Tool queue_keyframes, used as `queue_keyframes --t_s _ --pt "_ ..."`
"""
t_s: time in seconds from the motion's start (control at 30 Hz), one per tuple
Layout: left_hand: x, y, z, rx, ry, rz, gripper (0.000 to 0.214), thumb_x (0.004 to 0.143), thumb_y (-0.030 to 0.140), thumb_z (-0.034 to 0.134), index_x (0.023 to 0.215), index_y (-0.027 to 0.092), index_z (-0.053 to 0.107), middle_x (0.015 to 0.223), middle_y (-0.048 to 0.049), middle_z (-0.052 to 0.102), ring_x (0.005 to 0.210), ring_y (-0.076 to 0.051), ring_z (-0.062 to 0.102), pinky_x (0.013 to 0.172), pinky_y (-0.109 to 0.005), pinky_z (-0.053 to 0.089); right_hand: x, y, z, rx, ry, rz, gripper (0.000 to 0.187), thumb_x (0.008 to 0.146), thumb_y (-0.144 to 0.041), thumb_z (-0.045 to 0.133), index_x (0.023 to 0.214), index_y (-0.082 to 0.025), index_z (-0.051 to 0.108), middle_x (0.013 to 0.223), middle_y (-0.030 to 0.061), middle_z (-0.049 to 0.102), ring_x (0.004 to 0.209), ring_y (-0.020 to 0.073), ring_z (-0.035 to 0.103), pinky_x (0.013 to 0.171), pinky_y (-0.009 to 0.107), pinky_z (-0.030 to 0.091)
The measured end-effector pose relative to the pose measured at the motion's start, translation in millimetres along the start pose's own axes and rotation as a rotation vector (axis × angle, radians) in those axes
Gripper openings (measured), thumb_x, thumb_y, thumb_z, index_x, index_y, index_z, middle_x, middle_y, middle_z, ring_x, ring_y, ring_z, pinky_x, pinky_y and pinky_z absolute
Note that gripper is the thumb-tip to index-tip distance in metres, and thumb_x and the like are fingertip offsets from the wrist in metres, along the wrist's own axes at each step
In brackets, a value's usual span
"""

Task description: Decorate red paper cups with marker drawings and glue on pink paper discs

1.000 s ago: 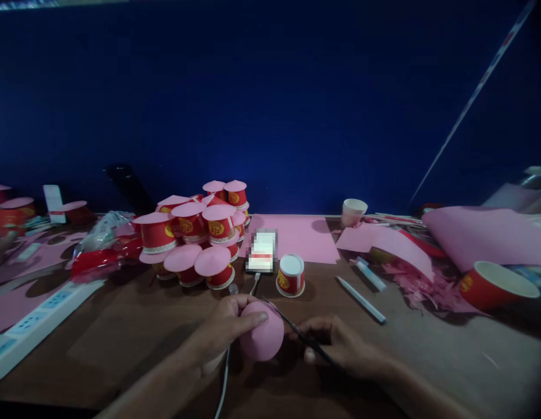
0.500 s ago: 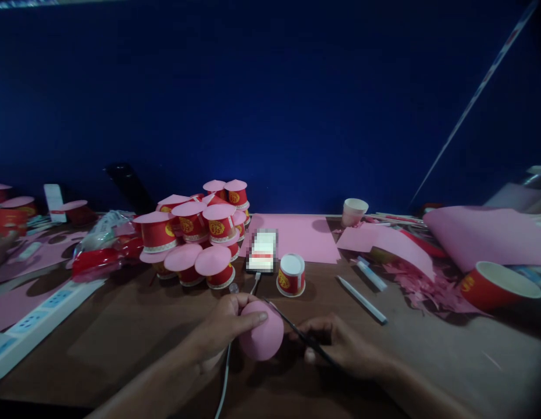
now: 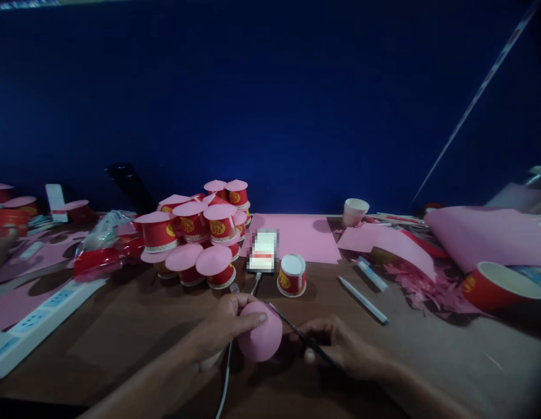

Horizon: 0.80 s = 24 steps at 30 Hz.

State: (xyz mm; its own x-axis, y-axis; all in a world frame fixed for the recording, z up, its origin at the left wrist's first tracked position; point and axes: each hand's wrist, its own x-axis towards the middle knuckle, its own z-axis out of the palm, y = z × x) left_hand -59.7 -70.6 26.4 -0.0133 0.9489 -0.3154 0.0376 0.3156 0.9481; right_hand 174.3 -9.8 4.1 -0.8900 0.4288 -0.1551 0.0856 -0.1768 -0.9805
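Observation:
My left hand [image 3: 229,327] pinches a pink paper disc [image 3: 262,340] between thumb and fingers, low in the middle of the view. In my right hand [image 3: 340,346] is a pair of dark scissors [image 3: 302,336], their narrow blades pointing up and left to the disc's upper right edge. Whether the blades are parted I cannot make out. Just beyond the hands, a red paper cup [image 3: 292,276] stands upside down, its white base upward. Left of it are stacked red cups [image 3: 191,226] topped with pink paper cones.
A phone [image 3: 262,250] lies on a pink sheet [image 3: 303,235], its white cable [image 3: 227,372] running under my left hand. To the right are a pen [image 3: 362,299], paper scraps [image 3: 427,291] and a tipped cup [image 3: 493,288]. A power strip [image 3: 35,326] and another person's hand [image 3: 0,244] are at left.
The disc and my left hand have shifted very slightly left and down. My right hand with the scissors stays almost in place, the blades still near the disc's edge.

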Motion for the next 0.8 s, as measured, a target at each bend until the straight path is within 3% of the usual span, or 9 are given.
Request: queue_keyframes --t_s 0.5,0.6,0.8 --pt "-1 1 0.6 0.001 0.022 -0.032 0.028 0.063 0.033 0.074 0.080 0.011 0.067 0.072 -0.0046 0.065 0.066 -0.015 0.055 0.059 -0.024 0.037 1 4 -1 0.032 0.059 0.032 0.030 0.073 -0.039 0.069 0.090 -0.015 0.070 0.065 -0.0036 0.056 0.056 0.0063 0.041 0.051 0.017 0.032" --pt "-2 1 0.8 -0.026 0.029 -0.034 0.029 0.062 0.034 0.074 0.079 0.012 0.066 0.071 -0.0039 0.064 0.065 -0.015 0.055 0.057 -0.023 0.036 1 7 -3 0.025 0.075 0.010 0.032 0.072 -0.040 0.069 0.091 -0.015 0.069 0.068 -0.0027 0.057 0.058 0.0072 0.044 0.053 0.018 0.034" --pt "-5 -5 -0.5 -0.107 0.087 -0.036 0.031 0.062 0.036 0.075 0.079 0.014 0.062 0.070 -0.0013 0.062 0.063 -0.013 0.053 0.055 -0.022 0.037 3 12 -4 0.055 0.140 -0.029 0.036 0.072 -0.037 0.068 0.100 -0.019 0.054 0.071 -0.0052 0.052 0.053 0.0056 0.041 0.050 0.018 0.034"
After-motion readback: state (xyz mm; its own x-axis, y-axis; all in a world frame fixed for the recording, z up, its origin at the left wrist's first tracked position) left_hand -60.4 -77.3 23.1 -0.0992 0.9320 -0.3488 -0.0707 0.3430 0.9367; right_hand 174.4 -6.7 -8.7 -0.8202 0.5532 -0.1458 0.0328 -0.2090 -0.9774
